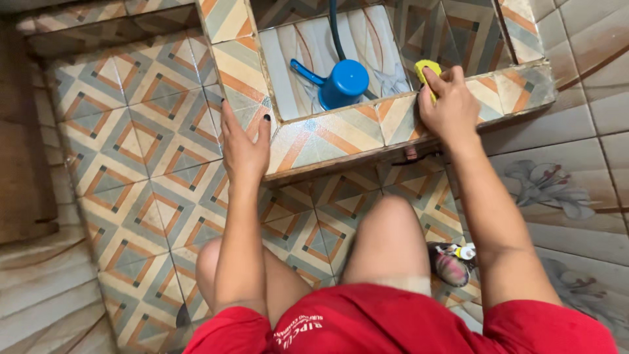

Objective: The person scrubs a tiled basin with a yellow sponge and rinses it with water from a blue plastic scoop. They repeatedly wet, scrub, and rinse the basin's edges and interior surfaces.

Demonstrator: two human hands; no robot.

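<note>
My right hand (pixel 449 105) grips a yellow sponge (pixel 424 68) and presses it on the top rim of a tiled water basin (pixel 341 131). My left hand (pixel 241 144) rests flat against the basin's left outer corner, fingers spread, holding nothing. Inside the basin floats a blue plastic dipper (pixel 341 82) with a handle pointing left, and a dark hose (pixel 337 29) hangs down into the water. I am crouched in red shorts (pixel 393 324) with my knees (pixel 386 226) in front of the basin.
Patterned floor tiles (pixel 137 157) cover the ground to the left and under me. Beige wall tiles with flower prints (pixel 557 190) stand on the right. A sandal (pixel 452 262) shows by my right knee. A brownish panel (pixel 23 164) lies at far left.
</note>
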